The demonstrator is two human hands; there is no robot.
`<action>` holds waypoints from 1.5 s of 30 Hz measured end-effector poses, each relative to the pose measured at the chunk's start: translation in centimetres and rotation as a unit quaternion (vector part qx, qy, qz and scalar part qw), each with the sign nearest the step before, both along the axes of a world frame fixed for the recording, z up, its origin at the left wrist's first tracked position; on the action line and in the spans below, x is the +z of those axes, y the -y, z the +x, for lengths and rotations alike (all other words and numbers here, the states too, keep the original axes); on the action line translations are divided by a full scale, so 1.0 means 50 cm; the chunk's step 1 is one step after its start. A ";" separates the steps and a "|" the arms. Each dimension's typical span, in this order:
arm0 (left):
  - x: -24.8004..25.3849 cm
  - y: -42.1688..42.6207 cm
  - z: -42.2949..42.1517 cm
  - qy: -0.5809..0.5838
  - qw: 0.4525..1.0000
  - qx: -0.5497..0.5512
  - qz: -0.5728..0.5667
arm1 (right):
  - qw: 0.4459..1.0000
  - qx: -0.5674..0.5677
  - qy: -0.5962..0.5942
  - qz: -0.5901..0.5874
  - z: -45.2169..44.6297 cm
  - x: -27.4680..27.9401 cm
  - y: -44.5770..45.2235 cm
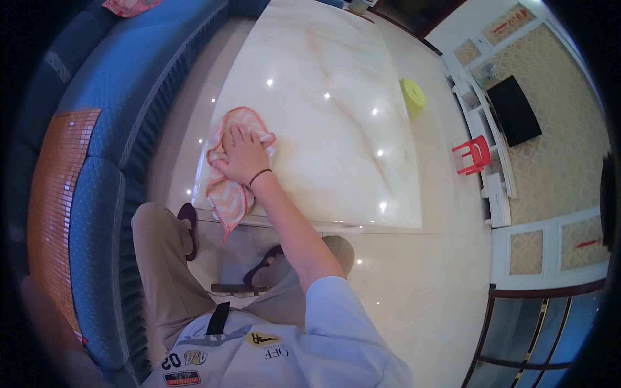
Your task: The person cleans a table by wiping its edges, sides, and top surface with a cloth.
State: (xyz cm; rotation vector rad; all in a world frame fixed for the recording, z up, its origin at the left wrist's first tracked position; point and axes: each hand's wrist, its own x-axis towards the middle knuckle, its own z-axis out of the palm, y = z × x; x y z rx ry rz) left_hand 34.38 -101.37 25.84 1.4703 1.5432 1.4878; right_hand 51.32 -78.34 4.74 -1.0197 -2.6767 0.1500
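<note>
My right hand (243, 155) lies flat on a pink-and-white zigzag cleaning cloth (231, 193) with an orange-red border, its fingers stretched out and slightly apart. The cloth is rumpled under the palm, near the left front corner of a glossy white marble-look table (310, 165). One pointed end of the cloth hangs over the table's front edge. A dark bead bracelet (259, 176) circles my right wrist. At the dark lower-left rim, a dim blurred shape looks like part of my left arm (55, 326); my left hand cannot be made out.
Left of the table stands a blue sofa (97, 194) with an orange-brown tile mat (57, 194). A yellow-green stool (412, 97) is beside the table's right edge. Farther right are a small red chair (476, 155), a white cabinet (495, 194) and a black television (514, 111).
</note>
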 end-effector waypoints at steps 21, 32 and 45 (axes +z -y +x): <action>0.003 -0.292 0.190 -0.214 0.974 0.023 0.074 | 0.942 -0.334 -0.030 -0.026 0.517 0.001 0.119; -0.442 -0.446 0.018 -0.370 0.904 0.131 -0.170 | 0.814 -0.574 0.032 -0.075 0.791 -0.012 -0.004; -0.448 -0.438 0.094 -0.375 0.879 0.208 -0.211 | 0.814 -0.571 0.071 -0.078 0.703 -0.002 -0.291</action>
